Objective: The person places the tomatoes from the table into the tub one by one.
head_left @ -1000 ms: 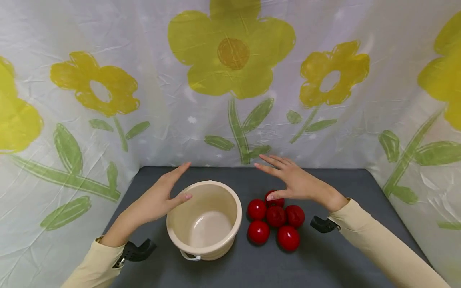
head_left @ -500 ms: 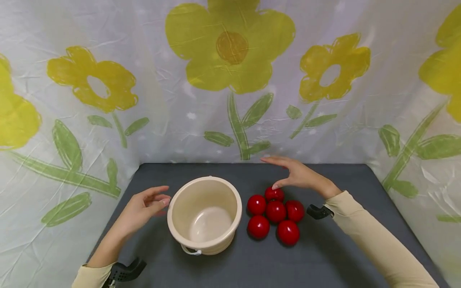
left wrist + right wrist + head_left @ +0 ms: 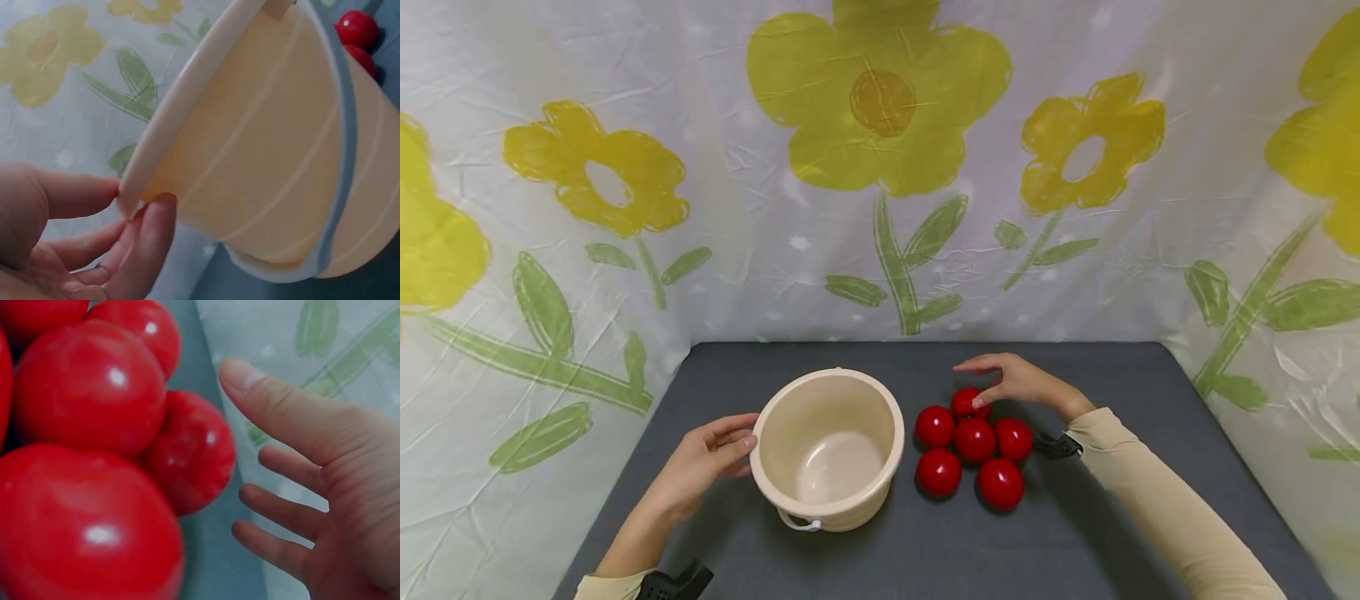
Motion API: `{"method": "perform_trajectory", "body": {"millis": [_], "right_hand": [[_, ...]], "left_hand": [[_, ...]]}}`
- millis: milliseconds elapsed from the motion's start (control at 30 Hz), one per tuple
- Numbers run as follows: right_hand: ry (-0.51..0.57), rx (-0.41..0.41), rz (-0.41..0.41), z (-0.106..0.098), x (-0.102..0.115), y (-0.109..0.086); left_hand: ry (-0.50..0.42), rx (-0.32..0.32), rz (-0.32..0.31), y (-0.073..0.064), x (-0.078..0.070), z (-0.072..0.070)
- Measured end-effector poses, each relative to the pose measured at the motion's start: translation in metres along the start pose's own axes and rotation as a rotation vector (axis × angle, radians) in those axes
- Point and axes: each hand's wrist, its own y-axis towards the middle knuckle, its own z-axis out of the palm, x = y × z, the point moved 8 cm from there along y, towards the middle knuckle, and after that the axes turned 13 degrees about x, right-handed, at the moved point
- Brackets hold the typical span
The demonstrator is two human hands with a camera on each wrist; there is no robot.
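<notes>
A cream bucket (image 3: 827, 517) stands upright on the dark table, with its pale blue-grey handle (image 3: 344, 150) hanging down its near side. With thumb and fingers my left hand (image 3: 703, 462) pinches the bucket's rim at its left edge; the left wrist view shows the thumb and a finger on either side of the rim. Several glossy red tomatoes (image 3: 975, 441) lie clustered to the right of the bucket. My right hand (image 3: 1026, 385) hovers by the farthest tomato (image 3: 967, 402), fingers spread and relaxed. In the right wrist view this hand (image 3: 350, 469) holds nothing.
The dark grey table (image 3: 880, 571) ends at a white curtain (image 3: 737, 275) printed with yellow flowers, which rises behind and along both sides. A black wrist mount (image 3: 1058, 446) sits on the right forearm, close to the tomatoes.
My left hand has come down from above the bucket's left side and taken its rim. My right hand has lowered toward the farthest tomato. Bucket and tomatoes keep their places.
</notes>
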Motion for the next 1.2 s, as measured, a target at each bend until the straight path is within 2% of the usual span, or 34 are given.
{"method": "perform_trajectory", "body": {"millis": [233, 533, 1033, 1200], "right_hand": [[0.022, 0.046, 0.012, 0.009, -0.014, 0.003], [0.035, 0.081, 0.033, 0.017, -0.020, 0.003], [0.015, 0.073, 0.046, 0.015, -0.019, 0.002], [0.027, 0.051, 0.058, 0.005, -0.017, 0.001]], "left_hand": [[-0.074, -0.044, 0.015, 0.002, 0.009, 0.003], [-0.113, -0.061, 0.013, 0.003, 0.013, 0.004], [-0.146, -0.062, 0.015, 0.004, 0.011, 0.004], [-0.145, -0.061, 0.017, 0.003, 0.011, 0.004]]}}
